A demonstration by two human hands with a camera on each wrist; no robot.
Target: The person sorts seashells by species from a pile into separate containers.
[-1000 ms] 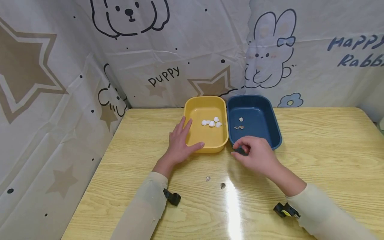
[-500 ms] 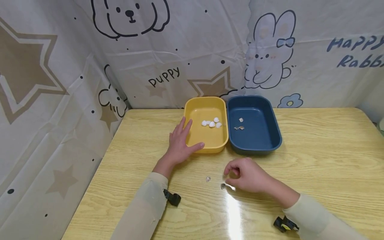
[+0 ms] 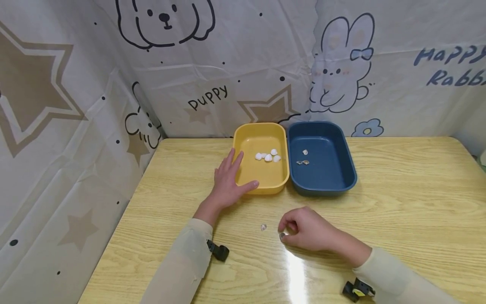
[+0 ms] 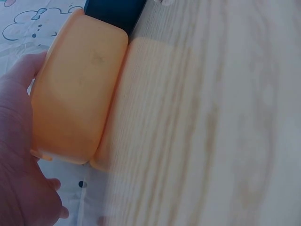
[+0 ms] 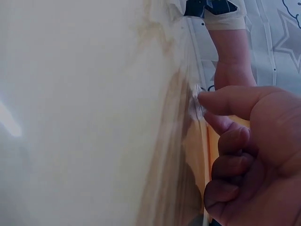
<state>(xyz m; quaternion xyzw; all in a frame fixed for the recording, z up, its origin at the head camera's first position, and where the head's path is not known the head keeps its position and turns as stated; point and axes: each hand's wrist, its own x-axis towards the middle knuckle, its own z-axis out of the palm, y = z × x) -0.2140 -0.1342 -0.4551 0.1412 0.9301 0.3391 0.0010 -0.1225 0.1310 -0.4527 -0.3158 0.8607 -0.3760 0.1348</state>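
Note:
My right hand has its thumb and forefinger at either side of a small dark seashell on the table, pinching it; its other fingers are curled in. The right wrist view shows a ridged shell at the fingertips. A second brownish shell lies just left of this hand. My left hand rests with spread fingers on the left side and front rim of a yellow tray. Several white shells sit inside that tray. Beside it, a blue tray holds a few brownish shells.
The two trays stand side by side at the back of the wood-grain table. Behind them hangs a printed cloth, which also covers the left side. Glare shows on the tabletop near the front.
My right hand has moved from above the blue tray's front edge toward me and left, down to the dark shell, its fingertips closing on it. The left hand has stayed in place.

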